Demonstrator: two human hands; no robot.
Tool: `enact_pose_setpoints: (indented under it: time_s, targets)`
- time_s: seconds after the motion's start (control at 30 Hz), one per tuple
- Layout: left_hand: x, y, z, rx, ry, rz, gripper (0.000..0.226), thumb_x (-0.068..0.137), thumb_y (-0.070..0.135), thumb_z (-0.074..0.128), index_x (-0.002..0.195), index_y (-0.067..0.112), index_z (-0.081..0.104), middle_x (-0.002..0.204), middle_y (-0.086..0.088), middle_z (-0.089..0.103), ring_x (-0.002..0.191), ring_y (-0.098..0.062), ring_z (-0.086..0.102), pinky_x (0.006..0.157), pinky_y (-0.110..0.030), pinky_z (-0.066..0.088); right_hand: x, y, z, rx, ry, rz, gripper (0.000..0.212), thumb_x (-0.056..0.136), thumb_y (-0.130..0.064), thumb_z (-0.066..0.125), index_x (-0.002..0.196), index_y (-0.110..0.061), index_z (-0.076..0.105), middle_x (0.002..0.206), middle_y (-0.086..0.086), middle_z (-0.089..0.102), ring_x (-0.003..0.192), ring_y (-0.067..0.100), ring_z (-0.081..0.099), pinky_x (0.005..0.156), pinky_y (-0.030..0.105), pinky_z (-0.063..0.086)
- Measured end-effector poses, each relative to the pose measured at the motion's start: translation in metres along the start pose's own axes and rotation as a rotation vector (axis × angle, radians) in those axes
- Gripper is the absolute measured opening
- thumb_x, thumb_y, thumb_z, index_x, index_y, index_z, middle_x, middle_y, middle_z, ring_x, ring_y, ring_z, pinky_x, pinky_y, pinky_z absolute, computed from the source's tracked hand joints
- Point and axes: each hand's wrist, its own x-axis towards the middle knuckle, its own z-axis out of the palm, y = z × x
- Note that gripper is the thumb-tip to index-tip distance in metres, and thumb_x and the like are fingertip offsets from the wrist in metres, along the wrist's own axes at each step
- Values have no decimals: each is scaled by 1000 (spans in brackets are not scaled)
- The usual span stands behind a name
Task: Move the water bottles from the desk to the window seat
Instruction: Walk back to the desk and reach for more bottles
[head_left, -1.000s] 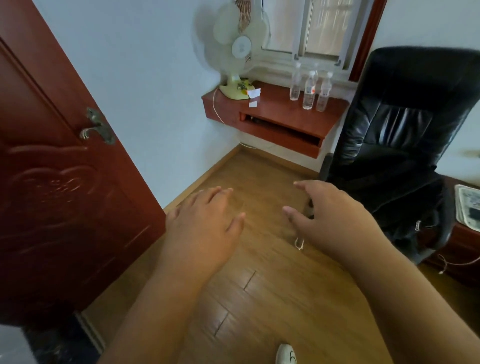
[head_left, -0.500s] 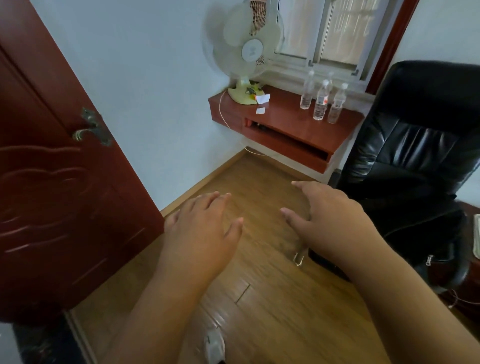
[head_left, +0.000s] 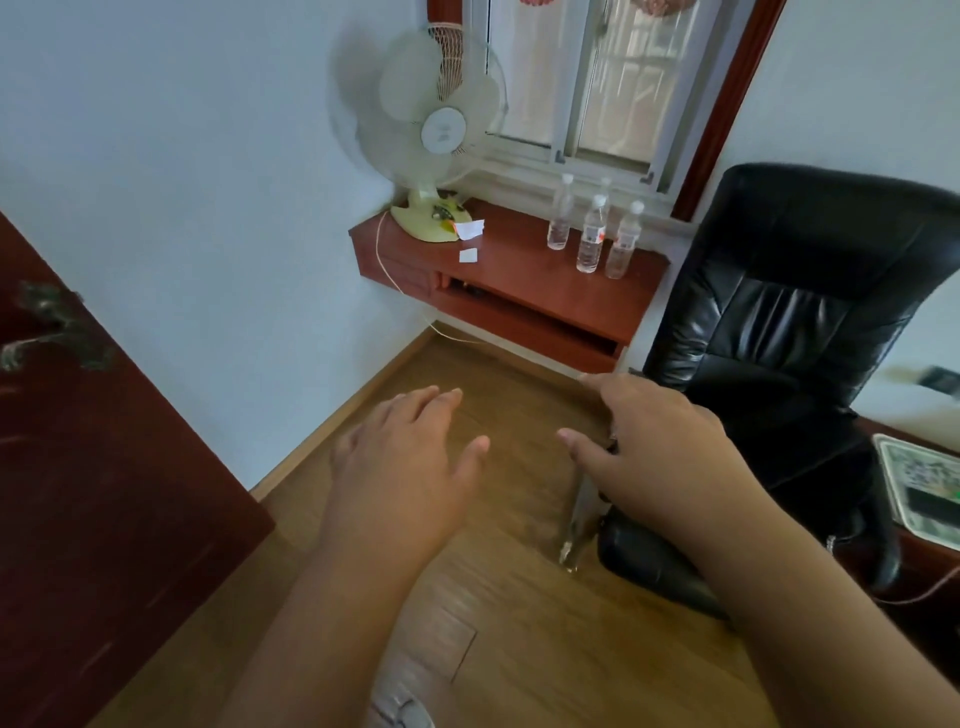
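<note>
Several clear plastic water bottles stand upright on a reddish wooden ledge (head_left: 524, 275) under the window: one at the left (head_left: 560, 223), one in the middle (head_left: 591, 239) with a red label, one at the right (head_left: 623, 244), and a further one partly hidden behind them. My left hand (head_left: 405, 467) and my right hand (head_left: 660, 447) hover palm down over the wooden floor, fingers spread, holding nothing. Both hands are well short of the bottles.
A pale green table fan (head_left: 431, 156) stands at the ledge's left end, with paper scraps (head_left: 469, 231) beside it. A black leather office chair (head_left: 789, 332) is at the right. A dark red door (head_left: 104, 467) is at the left. A desk edge (head_left: 919, 483) shows far right.
The view has moved closer to the ledge and tilted up, so bottles, fan and window look larger. Both hands stay open in much the same pose.
</note>
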Motion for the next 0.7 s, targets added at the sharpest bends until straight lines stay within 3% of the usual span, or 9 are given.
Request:
enact_pose_setpoints:
  time_s: [0.37,0.7]
  targets:
    - [86,-70,-15,-10,-50,61,61,97,65,35,153,43,24,162,15,26,149,-12,25,117,-45,26,76,-65,25,12,-11,61,72,90,-65,52,153,-38,30,154,-14,41,140,12,42,115,46,36]
    - [146,-75,-7,8,-93,50,61,97,65,34,154,44,23,162,16,26,149,-11,24,117,-44,26,139,-64,32,32,-46,71,71,91,-65,51,153,-38,30,155,-15,39,142,14,39,115,49,33]
